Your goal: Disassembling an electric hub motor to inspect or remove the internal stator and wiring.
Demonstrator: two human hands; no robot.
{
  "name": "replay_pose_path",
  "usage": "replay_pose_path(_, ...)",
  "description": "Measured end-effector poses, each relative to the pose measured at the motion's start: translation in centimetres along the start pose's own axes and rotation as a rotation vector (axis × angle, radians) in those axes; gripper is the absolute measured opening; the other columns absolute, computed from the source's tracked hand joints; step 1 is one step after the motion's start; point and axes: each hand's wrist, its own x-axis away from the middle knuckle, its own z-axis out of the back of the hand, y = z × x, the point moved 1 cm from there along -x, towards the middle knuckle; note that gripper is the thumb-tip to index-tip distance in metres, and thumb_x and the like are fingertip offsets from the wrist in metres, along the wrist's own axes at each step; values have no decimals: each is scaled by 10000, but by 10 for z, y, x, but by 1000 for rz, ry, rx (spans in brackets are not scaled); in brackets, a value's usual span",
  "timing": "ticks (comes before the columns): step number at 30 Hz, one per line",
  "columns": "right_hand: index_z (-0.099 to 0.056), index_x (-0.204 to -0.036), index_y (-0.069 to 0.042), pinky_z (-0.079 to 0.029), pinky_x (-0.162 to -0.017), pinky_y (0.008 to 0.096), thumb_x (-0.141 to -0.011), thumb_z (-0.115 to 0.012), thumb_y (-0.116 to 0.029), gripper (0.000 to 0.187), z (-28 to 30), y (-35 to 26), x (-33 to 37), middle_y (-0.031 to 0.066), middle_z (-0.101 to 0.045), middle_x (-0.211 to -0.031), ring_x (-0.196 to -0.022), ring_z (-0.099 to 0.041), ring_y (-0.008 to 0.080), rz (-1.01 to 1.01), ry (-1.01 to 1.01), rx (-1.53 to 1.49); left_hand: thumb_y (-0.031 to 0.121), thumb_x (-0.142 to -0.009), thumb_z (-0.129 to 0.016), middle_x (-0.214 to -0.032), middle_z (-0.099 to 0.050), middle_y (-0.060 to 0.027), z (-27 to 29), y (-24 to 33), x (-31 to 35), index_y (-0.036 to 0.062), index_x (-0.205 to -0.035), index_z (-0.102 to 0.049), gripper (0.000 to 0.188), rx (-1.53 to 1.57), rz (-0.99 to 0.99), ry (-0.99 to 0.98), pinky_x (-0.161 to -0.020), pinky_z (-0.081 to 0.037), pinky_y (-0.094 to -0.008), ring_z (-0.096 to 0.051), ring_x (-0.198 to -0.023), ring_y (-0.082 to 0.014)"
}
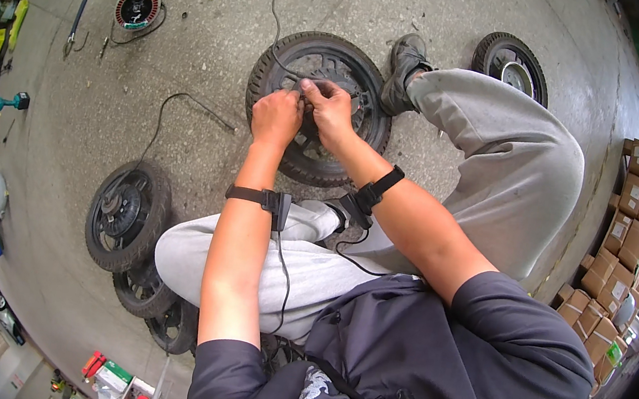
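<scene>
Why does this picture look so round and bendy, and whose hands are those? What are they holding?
A person wears a camera on their head, looking down. Its very wide lens bends straight edges. There's no robot: the bare left hand and right hand are that person's own, with black straps around both forearms.

The hands are close together over a wheel on the floor. A thin dark cable leads to them, but what they pinch is too hidden to tell. To the left lie more wheels and a round part with a red rim.
</scene>
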Motion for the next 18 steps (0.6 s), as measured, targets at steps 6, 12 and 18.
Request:
replay_pose_path(6,-632,-1059,46,-518,-660,272,-962,-661,-162,231,-6,9,7,76,-685,-937,-735,-640,136,220,104,171,205,-868,-657,-821,-685,-120,-2,-3,0,81,-833,-689,133,18,-27,-5,-687,-547,-445,-690,-778,-326)
replay_pose_path(12,-618,-1062,36,-527,-675,280,-973,-648,-165,221,1,-1,-1,81,-680,-963,-759,-645,135,-39,49,-67,177,-850,-661,-819,-685,-119,2,0,0,81,-829,-683,100,15,-3,-6,-685,-546,-442,-690,-778,-326)
replay_pose_path(18,-570,-1161,32,-535,-673,289,-982,-631,-161,270,0,7,3,89,-679,-961,-764,-650,152,196,-28,475,172,-855,-647,-810,-684,-121,-1,-1,-1,85,-827,-682,98,15,-10,17,-673,-546,-447,-690,-765,-324)
